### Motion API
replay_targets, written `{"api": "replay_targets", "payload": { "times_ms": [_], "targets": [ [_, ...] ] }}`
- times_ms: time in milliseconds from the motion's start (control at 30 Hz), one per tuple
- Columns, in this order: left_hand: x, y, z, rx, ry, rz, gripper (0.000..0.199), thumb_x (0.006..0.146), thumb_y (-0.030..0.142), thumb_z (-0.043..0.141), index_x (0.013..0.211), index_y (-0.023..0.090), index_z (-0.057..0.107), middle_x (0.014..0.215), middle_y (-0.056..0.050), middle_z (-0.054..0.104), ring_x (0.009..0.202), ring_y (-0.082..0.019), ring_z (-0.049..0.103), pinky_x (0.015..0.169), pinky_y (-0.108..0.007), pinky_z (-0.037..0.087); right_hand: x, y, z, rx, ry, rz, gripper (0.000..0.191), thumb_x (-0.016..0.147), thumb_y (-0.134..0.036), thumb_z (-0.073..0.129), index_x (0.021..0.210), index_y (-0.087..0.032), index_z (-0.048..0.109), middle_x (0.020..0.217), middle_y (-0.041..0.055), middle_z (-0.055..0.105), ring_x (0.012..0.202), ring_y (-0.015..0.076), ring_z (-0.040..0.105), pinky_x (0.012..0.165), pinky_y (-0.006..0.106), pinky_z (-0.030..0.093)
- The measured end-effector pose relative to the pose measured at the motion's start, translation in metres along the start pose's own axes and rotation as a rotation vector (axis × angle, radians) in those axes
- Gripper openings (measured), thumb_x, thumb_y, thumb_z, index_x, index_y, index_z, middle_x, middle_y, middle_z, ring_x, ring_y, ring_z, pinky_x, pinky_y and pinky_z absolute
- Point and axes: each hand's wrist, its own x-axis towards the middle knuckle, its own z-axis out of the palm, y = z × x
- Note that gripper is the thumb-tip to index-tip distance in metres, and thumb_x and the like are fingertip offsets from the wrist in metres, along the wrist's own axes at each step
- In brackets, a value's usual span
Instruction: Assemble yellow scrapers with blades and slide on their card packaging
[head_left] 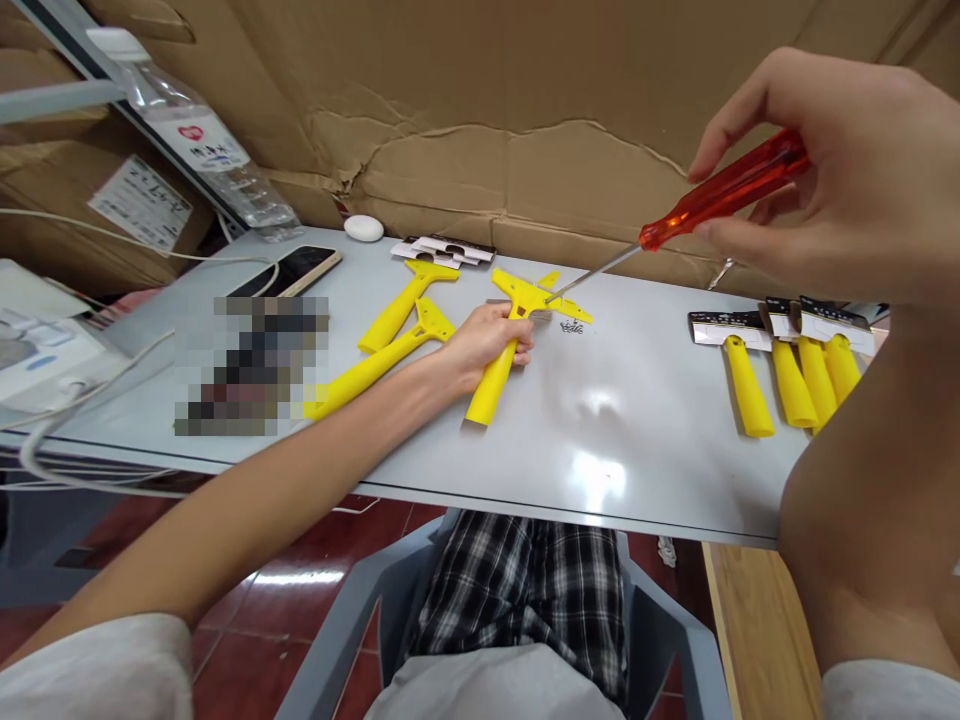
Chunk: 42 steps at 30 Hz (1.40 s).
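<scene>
My left hand (489,345) is wrapped round the neck of a yellow plastic scraper handle (491,388) with a wide T-shaped head. In my right hand (832,180) is a screwdriver (724,195) with a clear red handle, its shaft slanting down to the left. The tip meets the head of the held scraper handle, near a hole; whether a screw sits there is too small to tell. Just right of that head lies a small pile of dark screws (572,327). Two more yellow scraper handles (401,305) lie left of my left hand.
Several yellow handles with black-and-white card heads (750,385) lie at the right. At the back are more cards (442,250) and a white oval object (364,228). A phone (300,270), a plastic bottle (202,140) and a white cable (97,390) occupy the left. Cardboard (525,90) walls the back.
</scene>
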Motion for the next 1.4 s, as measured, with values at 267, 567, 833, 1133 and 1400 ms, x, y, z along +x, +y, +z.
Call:
{"api": "replay_targets", "payload": {
  "times_ms": [267,567,833,1133,1400],
  "targets": [
    [-0.002,0.001,0.002,0.007,0.024,-0.014,0.030,0.066,-0.008,0.069,0.072,0.018,0.055,0.066,0.000,0.051,0.052,-0.009,0.046,0.044,-0.022,0.037,-0.003,-0.010,0.000,-0.057,0.040,-0.035,0.020,0.084,-0.021,0.080,0.100,-0.034,0.078,0.086,-0.0074,0.073,0.073,0.0125,0.064,0.067,0.029,0.047],
    [-0.001,0.001,0.002,-0.009,0.017,-0.008,0.031,0.063,-0.008,0.070,0.079,0.016,0.060,0.069,0.000,0.054,0.051,-0.008,0.044,0.041,-0.021,0.036,0.001,0.002,0.001,-0.137,0.035,0.036,0.015,0.092,-0.046,0.081,0.093,-0.032,0.078,0.073,-0.0072,0.070,0.069,0.0145,0.065,0.067,0.033,0.043],
    [-0.004,0.002,0.001,0.005,0.007,-0.001,0.034,0.064,-0.008,0.071,0.075,0.019,0.053,0.068,0.001,0.054,0.051,-0.008,0.046,0.044,-0.022,0.039,-0.002,-0.006,0.000,0.049,-0.001,-0.051,0.029,0.086,-0.020,0.077,0.112,-0.028,0.066,0.101,-0.0087,0.073,0.081,0.0072,0.066,0.064,0.021,0.044],
    [-0.006,0.003,0.003,0.012,0.020,-0.004,0.034,0.063,-0.007,0.069,0.076,0.019,0.052,0.070,0.001,0.056,0.051,-0.007,0.046,0.045,-0.021,0.039,0.002,-0.011,0.001,-0.056,0.031,0.033,0.014,0.088,-0.028,0.077,0.101,-0.026,0.078,0.086,-0.0045,0.075,0.075,0.0126,0.067,0.066,0.030,0.044],
    [-0.004,0.002,0.002,0.014,0.023,0.001,0.033,0.064,-0.007,0.070,0.078,0.019,0.054,0.072,0.000,0.058,0.052,-0.008,0.047,0.045,-0.022,0.039,0.002,-0.011,-0.001,-0.038,-0.032,0.087,0.030,0.085,-0.047,0.086,0.102,-0.030,0.068,0.095,-0.0052,0.078,0.085,0.0188,0.075,0.068,0.034,0.049]
  ]
}}
